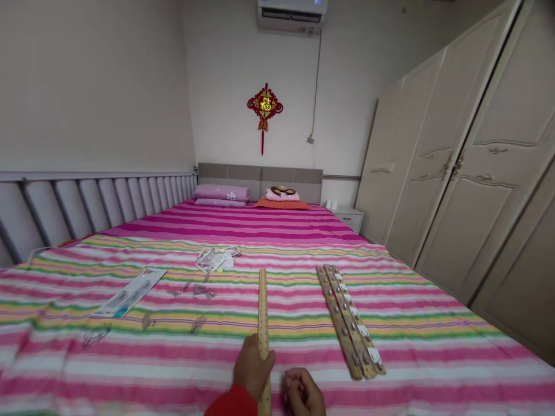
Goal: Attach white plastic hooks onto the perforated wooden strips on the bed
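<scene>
Tan strip (262,312) — long, narrow, dark-dotted.

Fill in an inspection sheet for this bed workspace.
Surface: striped bedspread, slightly creased.
Job's things: pale perforated strip in hand; strips with metal fittings side by side to the right.
Clutter: long flat pack, clear packets, thin tangled loops; small scattered pieces, too blurred to identify.
Hands: left hand grips the perforated strip; right hand curled beside it, contents unclear.
Cables: cord hanging down the wall below the air conditioner.
Surroundings: wardrobe right, railing left, red wall ornament above the headboard.
</scene>
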### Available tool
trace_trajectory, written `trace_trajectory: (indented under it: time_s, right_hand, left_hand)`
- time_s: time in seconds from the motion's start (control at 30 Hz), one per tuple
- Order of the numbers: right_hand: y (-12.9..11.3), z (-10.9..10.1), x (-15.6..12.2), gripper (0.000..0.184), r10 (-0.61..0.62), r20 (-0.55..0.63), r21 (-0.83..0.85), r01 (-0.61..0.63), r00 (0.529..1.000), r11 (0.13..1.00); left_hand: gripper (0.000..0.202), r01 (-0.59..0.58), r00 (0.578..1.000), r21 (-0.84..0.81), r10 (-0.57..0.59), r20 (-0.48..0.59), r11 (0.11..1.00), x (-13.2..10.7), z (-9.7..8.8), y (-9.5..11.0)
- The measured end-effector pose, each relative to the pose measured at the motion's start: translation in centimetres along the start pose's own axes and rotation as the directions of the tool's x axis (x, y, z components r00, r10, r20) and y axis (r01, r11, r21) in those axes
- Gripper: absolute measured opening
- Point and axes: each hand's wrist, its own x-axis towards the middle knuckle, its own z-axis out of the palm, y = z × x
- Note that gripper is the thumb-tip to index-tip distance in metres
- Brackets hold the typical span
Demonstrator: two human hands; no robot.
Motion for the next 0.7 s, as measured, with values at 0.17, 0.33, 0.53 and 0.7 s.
trace_trajectory:
  time_s: [0.17,0.33,0.53,0.7]
  right_hand:
    - [-2.4,1.3,2.0,0.037,-0.055,0.146,-0.135,0.075,0.988,0.988]
    - [-1.5,2.5,2.1,0.036,0.010,0.165,-0.144,0.014,0.986,0.990]
    - [-0.2,2.0,1.6,0.039,0.056,0.156,-0.125,-0.037,0.986,0.992]
    - [-0.3,1.7,1.7,0.036,0.072,0.160,-0.124,-0.052,0.985,0.991]
  left_hand:
    - [0.045,-0.077,0.997,-0.330,0.082,0.002,0.941,0.0,-1.1,-1.8]
    - [0.042,-0.035,0.976,-0.568,-0.095,-0.198,0.822,1.1,-6.3,-6.2]
    - [0.048,0.014,0.827,-0.519,-0.302,-0.474,0.855,2.9,-11.1,-11.7]
    - [0.054,0.073,0.811,-0.420,-0.298,-0.503,0.905,4.1,-10.7,-12.2]
